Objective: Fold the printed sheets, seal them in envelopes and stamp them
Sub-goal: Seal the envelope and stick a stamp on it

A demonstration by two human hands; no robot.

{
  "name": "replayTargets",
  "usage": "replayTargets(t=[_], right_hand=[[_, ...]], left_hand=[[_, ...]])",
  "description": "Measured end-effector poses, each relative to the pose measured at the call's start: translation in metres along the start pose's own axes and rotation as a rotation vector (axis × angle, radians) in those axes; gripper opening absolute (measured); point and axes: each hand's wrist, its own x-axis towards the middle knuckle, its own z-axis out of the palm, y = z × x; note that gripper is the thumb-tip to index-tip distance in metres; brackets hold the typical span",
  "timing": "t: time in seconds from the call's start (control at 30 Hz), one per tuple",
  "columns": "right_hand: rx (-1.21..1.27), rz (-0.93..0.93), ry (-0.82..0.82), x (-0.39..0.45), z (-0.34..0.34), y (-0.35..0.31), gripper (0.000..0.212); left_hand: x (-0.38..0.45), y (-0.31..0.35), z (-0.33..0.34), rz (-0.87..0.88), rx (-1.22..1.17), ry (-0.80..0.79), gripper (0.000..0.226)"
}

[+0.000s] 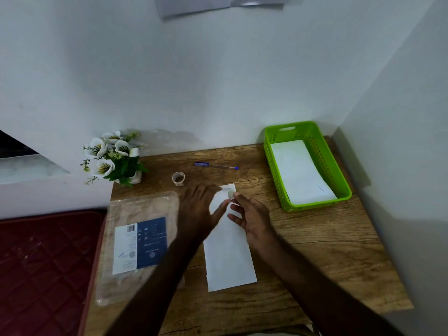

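- Both hands met at the far end of the white envelope [229,248], which lay lengthwise on the wooden table [315,251], its near end pointing back toward the person.
- The left hand [201,209] lay spread over the envelope's far left corner, fingers splayed and blurred, with a small white piece [218,201] under its fingertips; whether it pinched that piece or only pressed on it could not be told.
- The right hand [252,219] sat on the envelope's right edge, thumb tip touching the same white piece, the other fingers loosely curled and not clenched around anything that could be made out.
- Just left of the envelope lay a clear plastic packet [138,241] carrying a white-and-blue label [140,246] with a barcode at its far corner; the print was too small and blurred to read.
- Beyond the hands stood a small roll of tape [178,178], and farther back lay a blue pen [216,165], well apart from the envelope.
- At the far left corner of the table sat a pot of white flowers [111,157] against the wall.
- At the far right stood a green basket [339,170] holding white envelopes [300,173], the top one bearing a faint mark that could not be read.
- Left of the table lay a dark red quilted mattress [43,263].
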Motion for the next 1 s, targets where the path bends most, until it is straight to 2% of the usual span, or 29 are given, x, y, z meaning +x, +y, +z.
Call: replayTargets(t=[0.17, 0.43, 0.7, 0.77, 0.83, 0.93, 1.0], right_hand=[[-0.044, -0.021, -0.018, -0.009, 0.005, -0.001, 0.013], [0.002, -0.031, -0.004, -0.014, 0.006, -0.001, 0.014], [-0.057, -0.063, 0.028, -0.014, 0.007, 0.003, 0.012], [-0.079, -0.08, 0.029, -0.017, 0.005, 0.003, 0.008], [-0.101, -0.111, 0.034, -0.019, 0.003, 0.003, 0.007], [-0.13, -0.123, 0.045, -0.019, 0.0, 0.004, 0.005], [-0.161, -0.115, 0.046, -0.02, -0.001, 0.004, 0.006]], left_hand=[[-0.006, 0.018, 0.01, 0.079, 0.045, 0.06, 0.034], [-0.01, 0.022, 0.014, 0.067, 0.076, 0.101, 0.027], [-0.019, 0.022, 0.017, 0.044, 0.053, 0.11, 0.02], [-0.019, 0.027, 0.017, -0.055, -0.012, 0.106, 0.021], [-0.016, 0.035, 0.012, -0.253, -0.158, 0.089, 0.019], [-0.007, 0.045, 0.003, -0.645, -0.534, 0.023, 0.018], [-0.002, 0.05, -0.002, -0.839, -0.767, -0.023, 0.018]])
